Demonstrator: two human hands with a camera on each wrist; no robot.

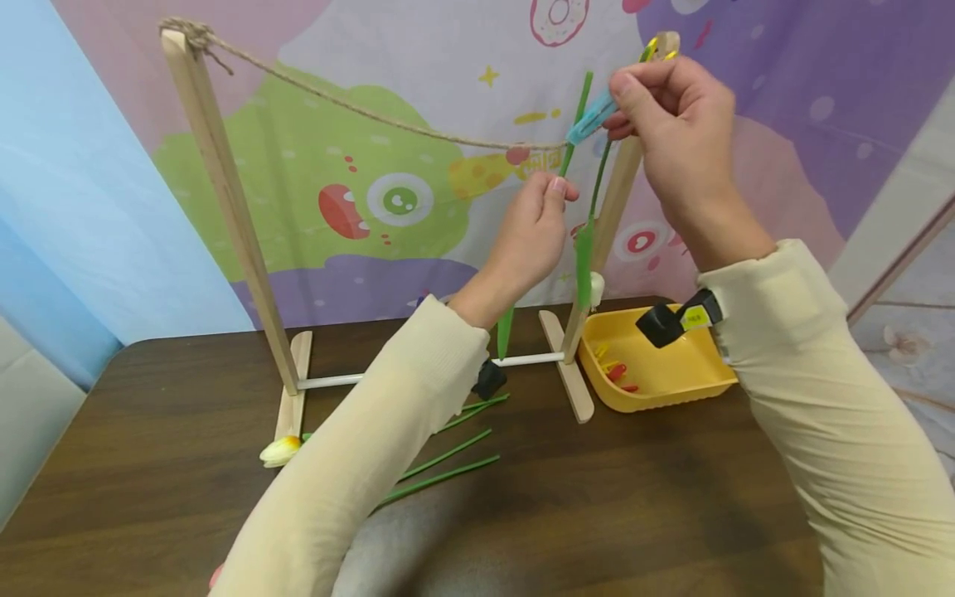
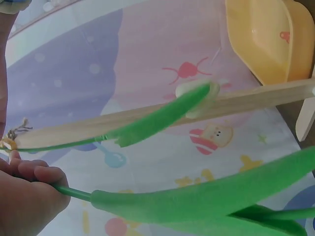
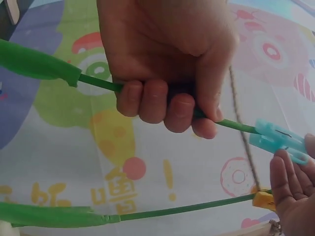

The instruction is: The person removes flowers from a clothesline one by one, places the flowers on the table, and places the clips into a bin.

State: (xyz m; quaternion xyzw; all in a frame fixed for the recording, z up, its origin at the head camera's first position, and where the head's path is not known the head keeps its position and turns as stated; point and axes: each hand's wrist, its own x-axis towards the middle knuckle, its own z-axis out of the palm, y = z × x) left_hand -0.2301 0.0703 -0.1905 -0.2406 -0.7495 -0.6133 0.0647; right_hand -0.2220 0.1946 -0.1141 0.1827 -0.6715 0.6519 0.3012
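My left hand (image 1: 533,228) grips the green stem (image 1: 584,95) of an artificial flower, its broad green leaf (image 2: 197,196) hanging below. The flower's head is hidden. Between thumb and fingers, my right hand (image 1: 686,124) pinches a light blue clothespin (image 1: 591,118). The clothespin's tip is at the stem, close to the twine (image 1: 373,114); I cannot tell if the twine lies inside it. Beside the right post, another flower with a green leaf (image 1: 584,265) and whitish head (image 1: 597,290) hangs upside down near a yellow clothespin (image 3: 264,200).
Wooden posts (image 1: 235,215) carry the twine, joined low down by a white rod (image 1: 328,381). A yellow basket (image 1: 671,396) at the right contains red and yellow clothespins (image 1: 616,372). Several green stems (image 1: 440,481) and a pale yellow flower head (image 1: 280,452) lie on the brown table (image 1: 597,506).
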